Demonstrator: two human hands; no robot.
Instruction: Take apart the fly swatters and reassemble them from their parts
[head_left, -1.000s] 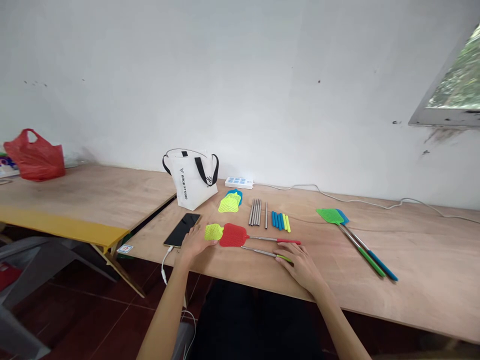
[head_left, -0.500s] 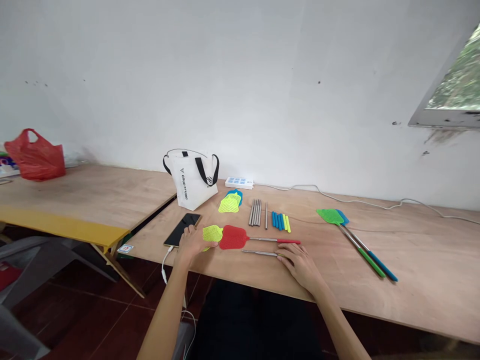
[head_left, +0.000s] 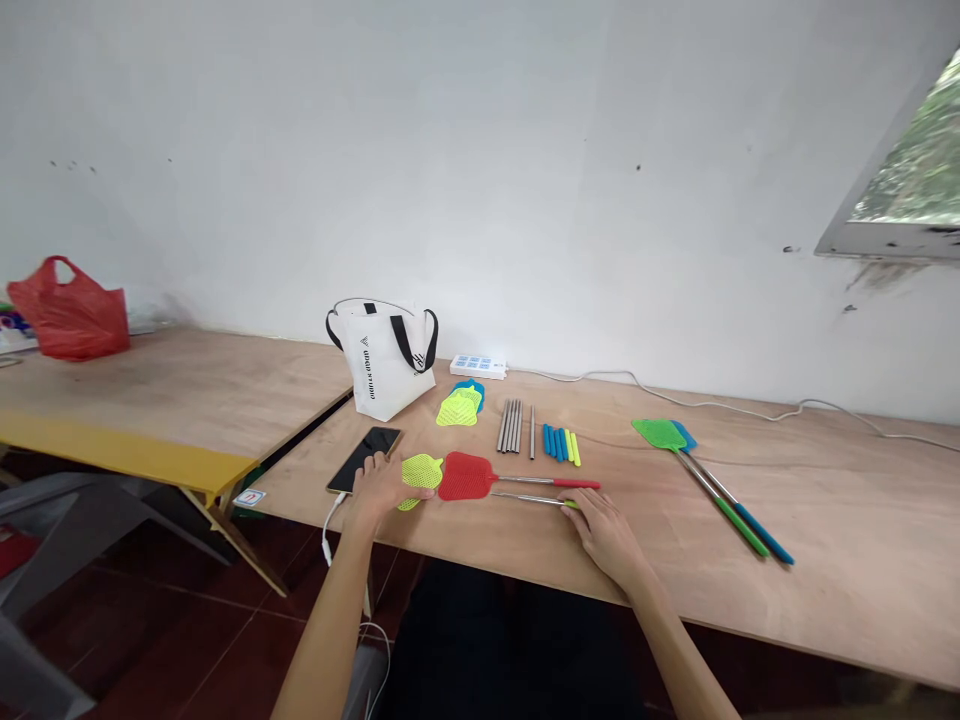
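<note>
My left hand [head_left: 377,487] grips the yellow mesh head of a fly swatter [head_left: 420,472] near the table's front edge. My right hand [head_left: 604,532] pinches the green handle end of that swatter's metal rod [head_left: 529,498]. A red fly swatter [head_left: 469,476] with a red handle lies just behind, its head overlapping the yellow one. Farther back lie loose yellow and blue swatter heads [head_left: 459,406], several metal rods [head_left: 511,426], and blue and yellow handle grips [head_left: 561,442].
A black phone [head_left: 365,458] on a white cable lies left of my left hand. A white tote bag [head_left: 386,358] and a power strip [head_left: 478,366] stand by the wall. Green and blue swatters [head_left: 705,480] lie at right. A red plastic bag [head_left: 67,310] sits on the left table.
The yellow swatter head has shifted slightly left and toward the front edge under my left hand. My right hand has moved the rod's handle end a little farther from the edge.
</note>
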